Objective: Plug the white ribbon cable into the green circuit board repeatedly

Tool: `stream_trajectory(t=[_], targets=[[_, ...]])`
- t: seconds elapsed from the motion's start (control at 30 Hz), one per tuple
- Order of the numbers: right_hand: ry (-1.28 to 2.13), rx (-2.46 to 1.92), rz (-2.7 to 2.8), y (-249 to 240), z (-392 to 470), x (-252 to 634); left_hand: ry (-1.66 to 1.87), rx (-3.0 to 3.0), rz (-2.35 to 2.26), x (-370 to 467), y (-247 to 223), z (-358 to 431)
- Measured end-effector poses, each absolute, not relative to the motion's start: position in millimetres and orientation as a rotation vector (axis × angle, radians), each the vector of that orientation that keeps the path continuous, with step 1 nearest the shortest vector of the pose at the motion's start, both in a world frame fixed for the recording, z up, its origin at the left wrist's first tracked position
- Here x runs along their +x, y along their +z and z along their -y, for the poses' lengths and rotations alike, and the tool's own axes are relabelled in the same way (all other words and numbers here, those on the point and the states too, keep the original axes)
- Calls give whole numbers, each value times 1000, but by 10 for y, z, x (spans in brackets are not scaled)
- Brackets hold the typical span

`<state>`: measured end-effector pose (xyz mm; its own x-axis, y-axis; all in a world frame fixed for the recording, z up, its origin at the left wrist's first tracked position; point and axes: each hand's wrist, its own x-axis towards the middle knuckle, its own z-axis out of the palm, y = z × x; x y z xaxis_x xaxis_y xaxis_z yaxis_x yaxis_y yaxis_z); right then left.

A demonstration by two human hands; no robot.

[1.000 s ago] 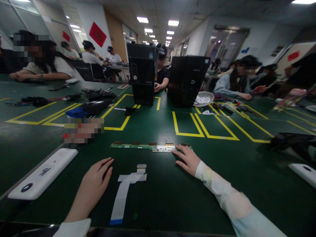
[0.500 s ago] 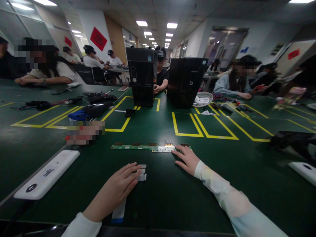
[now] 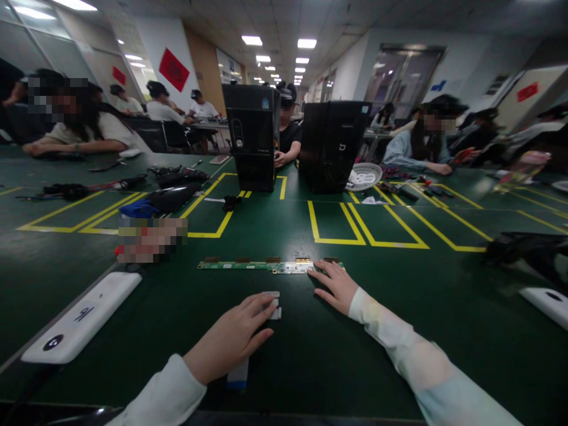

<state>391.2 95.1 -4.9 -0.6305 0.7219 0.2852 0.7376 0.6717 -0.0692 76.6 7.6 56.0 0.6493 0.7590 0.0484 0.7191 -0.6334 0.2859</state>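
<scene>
Shifting rightward since a moment ago, the left hand (image 3: 233,334) is taking the flat ribbon cable (image 3: 238,374) along beneath it. Left of that hand, a white slab-shaped device (image 3: 82,319) is lying. The left fingers are draping over the cable's far end; whether they're pinching it, I can't tell. Behind this hand, the table's near edge (image 3: 310,407) is running. Ahead of both hands, a circuit board (image 3: 239,265) is lying flat, the right hand (image 3: 338,288) resting spread, ungripping, on its right end. Beyond that hand, a basket (image 3: 380,171) is holding white pieces (image 3: 361,179); green tabletop (image 3: 426,290) is stretching rightward.
</scene>
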Motion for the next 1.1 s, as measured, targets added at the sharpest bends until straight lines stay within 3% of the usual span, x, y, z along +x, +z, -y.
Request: stream_trajectory(t=[0.37, 1.1], targets=[[-41, -1189, 2591, 1, -910, 3895, 238, 2714, -1252, 1470, 433, -307], [-51, -1201, 2585, 8, -857, 3857, 234, 2716, -1274, 1516, 386, -332]])
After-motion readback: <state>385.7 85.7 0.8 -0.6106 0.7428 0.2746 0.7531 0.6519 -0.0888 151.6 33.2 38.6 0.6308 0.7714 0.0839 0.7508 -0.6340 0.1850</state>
